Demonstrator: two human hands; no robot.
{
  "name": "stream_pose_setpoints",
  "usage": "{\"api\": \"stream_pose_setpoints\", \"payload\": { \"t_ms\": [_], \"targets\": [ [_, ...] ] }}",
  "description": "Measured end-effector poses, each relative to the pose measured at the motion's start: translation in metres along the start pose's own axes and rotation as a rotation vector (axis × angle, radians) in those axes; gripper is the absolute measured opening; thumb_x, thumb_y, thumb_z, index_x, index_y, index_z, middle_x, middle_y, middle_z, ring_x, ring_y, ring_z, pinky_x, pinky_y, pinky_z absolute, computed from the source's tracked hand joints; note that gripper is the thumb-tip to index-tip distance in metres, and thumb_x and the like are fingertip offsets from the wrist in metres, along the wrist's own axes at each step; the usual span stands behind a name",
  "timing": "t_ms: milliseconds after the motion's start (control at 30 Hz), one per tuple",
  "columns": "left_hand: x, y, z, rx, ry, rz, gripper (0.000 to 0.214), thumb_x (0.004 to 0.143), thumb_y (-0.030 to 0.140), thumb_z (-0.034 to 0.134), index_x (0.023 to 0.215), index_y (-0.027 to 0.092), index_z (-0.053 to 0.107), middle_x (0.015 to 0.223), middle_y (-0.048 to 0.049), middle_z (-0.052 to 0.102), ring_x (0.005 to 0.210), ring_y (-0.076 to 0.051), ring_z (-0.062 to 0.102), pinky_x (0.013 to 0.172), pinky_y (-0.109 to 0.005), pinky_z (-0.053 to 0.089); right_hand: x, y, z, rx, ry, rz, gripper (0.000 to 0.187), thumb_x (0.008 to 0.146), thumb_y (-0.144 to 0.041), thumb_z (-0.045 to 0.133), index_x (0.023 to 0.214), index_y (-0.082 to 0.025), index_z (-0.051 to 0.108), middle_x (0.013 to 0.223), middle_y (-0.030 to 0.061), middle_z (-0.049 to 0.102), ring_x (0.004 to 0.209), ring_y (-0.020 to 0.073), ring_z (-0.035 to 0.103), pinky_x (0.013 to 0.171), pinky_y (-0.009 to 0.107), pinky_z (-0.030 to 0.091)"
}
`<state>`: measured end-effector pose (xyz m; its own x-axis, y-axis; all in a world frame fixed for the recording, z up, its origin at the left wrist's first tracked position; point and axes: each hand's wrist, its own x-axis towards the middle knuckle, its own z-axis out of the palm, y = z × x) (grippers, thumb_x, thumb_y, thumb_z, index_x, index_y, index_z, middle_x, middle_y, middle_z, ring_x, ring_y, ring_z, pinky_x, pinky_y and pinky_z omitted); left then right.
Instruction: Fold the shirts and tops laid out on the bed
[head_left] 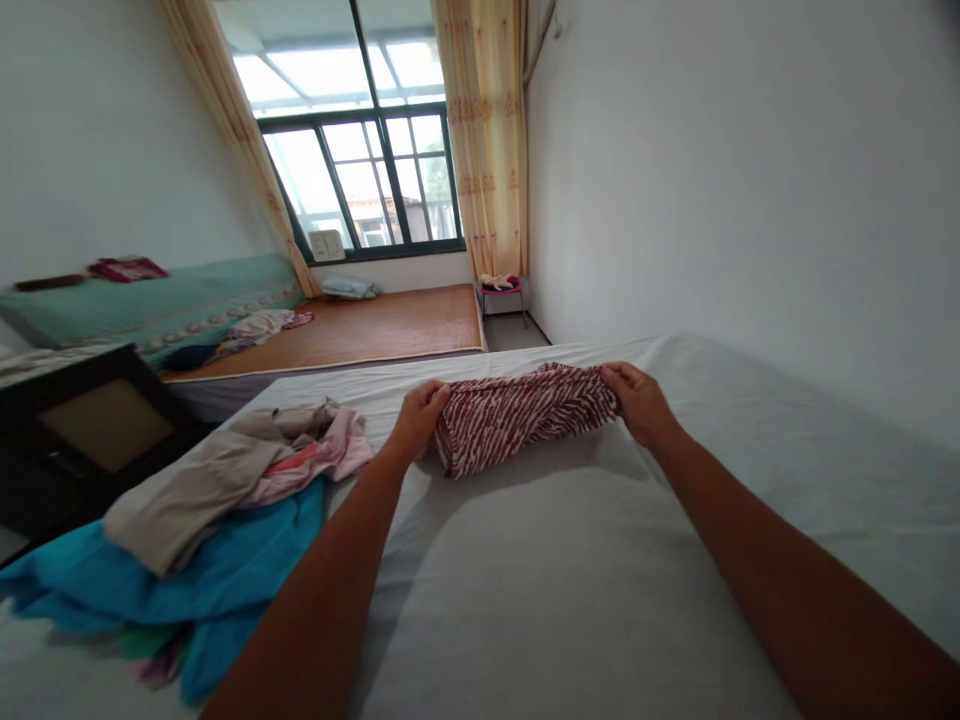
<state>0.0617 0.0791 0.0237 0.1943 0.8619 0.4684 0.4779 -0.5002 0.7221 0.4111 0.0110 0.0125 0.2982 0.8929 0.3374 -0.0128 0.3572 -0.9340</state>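
A dark red and white striped garment (525, 415) is stretched between my two hands, just above the pale bed sheet (570, 580). My left hand (421, 415) pinches its left top corner, with the fingers closed. At the right top corner my right hand (637, 398) grips it, fingers closed as well. The cloth sags and hangs in folds along its lower edge; which kind of garment it is I cannot tell. Left of my left arm lies a heap of clothes, with beige trousers (202, 480), a pink piece (341, 450) and a blue piece (202, 570).
A dark cabinet (97, 430) stands at the left beside the bed. Beyond is a second bed with a brown mat (390, 320) and a green headboard (187, 300). A small stool (504, 288) stands near the curtain (487, 140). A white wall (750, 200) runs along the right.
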Motion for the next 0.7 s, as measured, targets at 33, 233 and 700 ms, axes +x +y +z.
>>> {"api": "stream_pose_setpoints", "payload": {
  "t_ms": [33,233,700],
  "targets": [
    [-0.002,-0.003,0.001,0.056,0.011,-0.013,0.032,0.085,0.042,0.046,0.08,0.016,0.064,0.073,-0.0005,0.061,0.072,-0.016,0.055,0.069,-0.026,0.044,-0.003,0.0,0.004,0.036,-0.028,0.041,0.03,0.073,-0.046,0.069,0.09,-0.021,0.065,0.079,0.0,0.068,0.068,0.0141,0.061,0.061,0.026,0.051],
    [-0.011,0.009,0.011,0.378,-0.045,0.166,0.025,0.087,0.033,0.048,0.092,0.019,0.068,0.089,-0.0053,0.065,0.085,-0.019,0.058,0.079,-0.03,0.043,-0.013,0.006,0.011,0.119,-0.296,0.257,0.039,0.075,-0.041,0.071,0.11,-0.026,0.059,0.113,0.0052,0.067,0.088,0.0174,0.067,0.076,0.031,0.056],
    [-0.04,0.038,0.048,0.231,-0.633,0.261,0.013,0.081,0.027,0.053,0.08,0.019,0.062,0.071,0.0006,0.059,0.064,-0.013,0.053,0.061,-0.023,0.039,0.007,0.057,-0.041,-0.756,-0.412,-0.159,0.023,0.078,-0.04,0.059,0.089,-0.022,0.069,0.094,0.0066,0.071,0.093,0.0247,0.063,0.091,0.041,0.046]
  ]
}}
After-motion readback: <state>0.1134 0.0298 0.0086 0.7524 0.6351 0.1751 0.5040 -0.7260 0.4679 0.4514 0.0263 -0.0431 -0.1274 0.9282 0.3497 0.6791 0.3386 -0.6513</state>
